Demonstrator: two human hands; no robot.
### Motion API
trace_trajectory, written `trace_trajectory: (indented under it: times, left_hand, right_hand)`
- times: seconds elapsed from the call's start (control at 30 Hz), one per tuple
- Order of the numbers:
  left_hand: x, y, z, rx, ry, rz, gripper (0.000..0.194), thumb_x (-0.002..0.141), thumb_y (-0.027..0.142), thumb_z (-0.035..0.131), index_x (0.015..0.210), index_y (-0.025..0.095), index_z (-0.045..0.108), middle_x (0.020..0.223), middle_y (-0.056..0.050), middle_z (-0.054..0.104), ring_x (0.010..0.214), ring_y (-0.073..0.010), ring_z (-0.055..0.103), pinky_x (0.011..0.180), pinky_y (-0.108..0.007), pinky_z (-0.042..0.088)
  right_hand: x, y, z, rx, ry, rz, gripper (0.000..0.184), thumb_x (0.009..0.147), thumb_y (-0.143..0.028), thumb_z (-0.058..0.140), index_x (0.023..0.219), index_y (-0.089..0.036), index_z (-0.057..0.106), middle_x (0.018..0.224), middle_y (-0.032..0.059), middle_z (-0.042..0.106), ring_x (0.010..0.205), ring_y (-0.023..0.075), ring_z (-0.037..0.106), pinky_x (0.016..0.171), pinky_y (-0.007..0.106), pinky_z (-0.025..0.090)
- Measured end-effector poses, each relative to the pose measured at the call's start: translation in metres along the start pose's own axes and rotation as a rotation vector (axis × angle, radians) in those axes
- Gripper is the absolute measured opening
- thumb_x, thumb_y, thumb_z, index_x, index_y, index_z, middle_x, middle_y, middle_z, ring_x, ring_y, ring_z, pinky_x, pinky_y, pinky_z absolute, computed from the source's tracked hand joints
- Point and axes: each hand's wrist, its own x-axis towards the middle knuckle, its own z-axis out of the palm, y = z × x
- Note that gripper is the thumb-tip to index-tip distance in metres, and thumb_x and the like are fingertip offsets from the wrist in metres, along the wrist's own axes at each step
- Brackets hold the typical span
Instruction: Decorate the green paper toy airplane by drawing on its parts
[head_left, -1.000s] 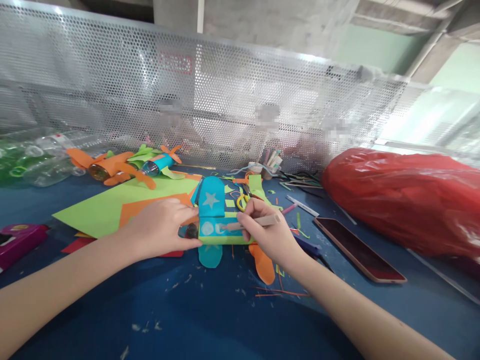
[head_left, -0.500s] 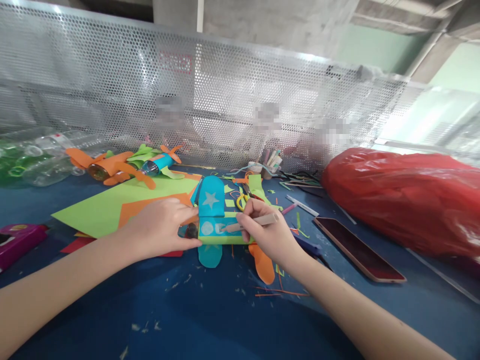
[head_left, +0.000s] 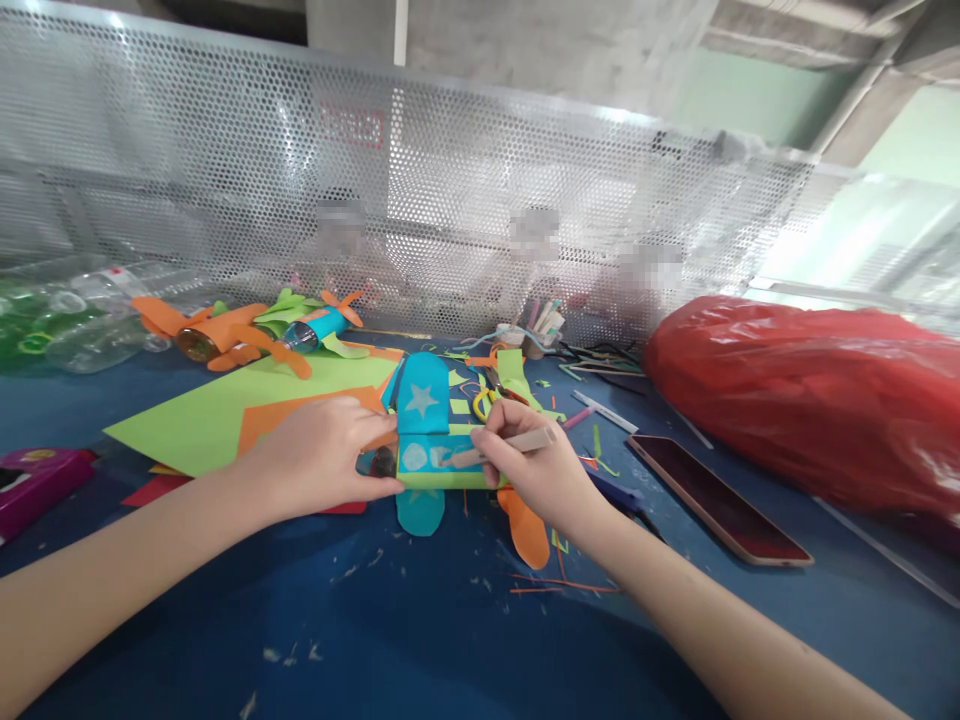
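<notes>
A toy plane, made from a bottle wrapped in blue and light-green paper, lies in front of me with a pale star on each blue wing. My left hand is closed around its bottle end at the left. Pinched in my right hand is a pale marker, its tip touching the blue body. Just left of the tip is a whitish filled circle, with a second pale mark at the tip. An orange paper tail piece sticks out below my right hand.
Green and orange paper sheets lie left. Behind are other bottle planes and clear bottles. Scissors and scraps lie beyond my right hand. A phone and red plastic bag are at right; a perforated metal screen stands behind.
The marker tip shifts very slightly over the same pale mark on the body. My left hand and the toy plane stay in place.
</notes>
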Motion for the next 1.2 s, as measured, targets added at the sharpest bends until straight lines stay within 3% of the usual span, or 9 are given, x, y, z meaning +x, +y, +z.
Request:
trace_trajectory:
  times: [1.2]
  left_hand:
    - [-0.0017, -0.0034, 0.0047, 0.024, 0.033, 0.021, 0.036, 0.091, 0.052, 0.073, 0.107, 0.019, 0.075, 0.097, -0.009, 0.079, 0.090, -0.0310, 0.071, 0.075, -0.042, 0.055]
  right_hand:
    - [0.0014, -0.0029, 0.0006, 0.011, 0.025, 0.002, 0.022, 0.078, -0.034, 0.062, 0.064, -0.026, 0.047, 0.045, -0.0070, 0.056, 0.042, 0.0102, 0.049, 0.048, 0.024, 0.037]
